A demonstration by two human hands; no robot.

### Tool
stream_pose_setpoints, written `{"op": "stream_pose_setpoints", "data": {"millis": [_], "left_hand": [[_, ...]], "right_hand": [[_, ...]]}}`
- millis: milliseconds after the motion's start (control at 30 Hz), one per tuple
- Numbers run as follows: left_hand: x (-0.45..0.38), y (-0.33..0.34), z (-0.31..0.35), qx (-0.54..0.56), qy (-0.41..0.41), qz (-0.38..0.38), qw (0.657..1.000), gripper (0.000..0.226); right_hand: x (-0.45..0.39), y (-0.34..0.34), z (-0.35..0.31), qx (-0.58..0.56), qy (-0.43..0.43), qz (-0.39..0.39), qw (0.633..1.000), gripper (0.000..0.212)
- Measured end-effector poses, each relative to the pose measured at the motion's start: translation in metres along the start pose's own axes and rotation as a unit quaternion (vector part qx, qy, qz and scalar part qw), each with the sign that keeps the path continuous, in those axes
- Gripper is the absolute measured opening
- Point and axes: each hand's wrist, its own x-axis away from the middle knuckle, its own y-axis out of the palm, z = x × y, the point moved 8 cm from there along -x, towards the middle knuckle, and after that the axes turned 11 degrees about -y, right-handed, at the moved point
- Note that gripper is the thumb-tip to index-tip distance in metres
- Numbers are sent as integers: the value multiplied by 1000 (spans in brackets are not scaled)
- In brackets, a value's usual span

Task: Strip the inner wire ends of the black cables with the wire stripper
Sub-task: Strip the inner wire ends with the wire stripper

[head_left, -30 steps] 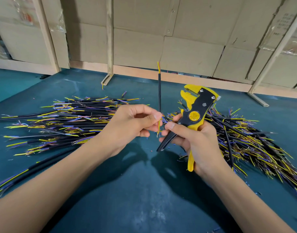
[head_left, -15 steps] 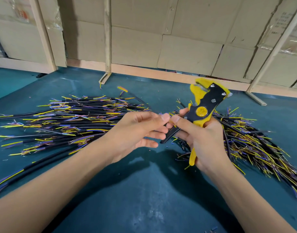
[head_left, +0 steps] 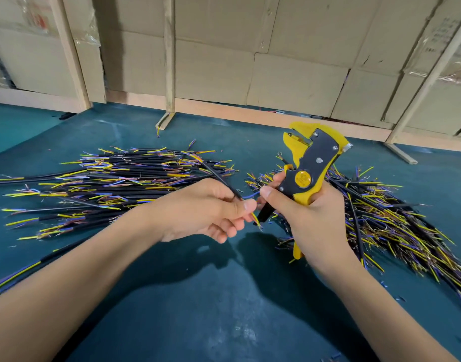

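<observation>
The left hand [head_left: 208, 209] pinches one black cable [head_left: 221, 178] between thumb and fingers. The cable leans up and away to the left, and its blue and yellow wire ends [head_left: 252, 205] stick out by the thumb. The right hand [head_left: 306, 218] grips the yellow and black wire stripper [head_left: 309, 168], with its head pointing up. The two hands are just beside each other above the blue-green surface [head_left: 211, 309]. One pile of cables [head_left: 114, 184] lies on the left, and another pile [head_left: 386, 226] lies on the right.
</observation>
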Motion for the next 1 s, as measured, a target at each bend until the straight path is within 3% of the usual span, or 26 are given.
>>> {"op": "stream_pose_setpoints", "data": {"millis": [167, 367, 567, 800, 1000], "left_hand": [[5, 3, 1, 95, -35, -85, 991, 21], [0, 0, 8, 235, -12, -76, 969, 18], [-4, -4, 8, 238, 1, -39, 971, 18], [0, 1, 5, 267, -45, -80, 959, 13], [-3, -9, 2, 129, -41, 36, 990, 13]], "right_hand": [[1, 0, -11, 62, -50, -5, 997, 18], [3, 2, -12, 83, -75, -19, 993, 14], [2, -1, -13, 96, -85, -3, 992, 15], [1, -1, -11, 64, -68, 3, 996, 18], [6, 6, -16, 65, -86, -17, 994, 21]]}}
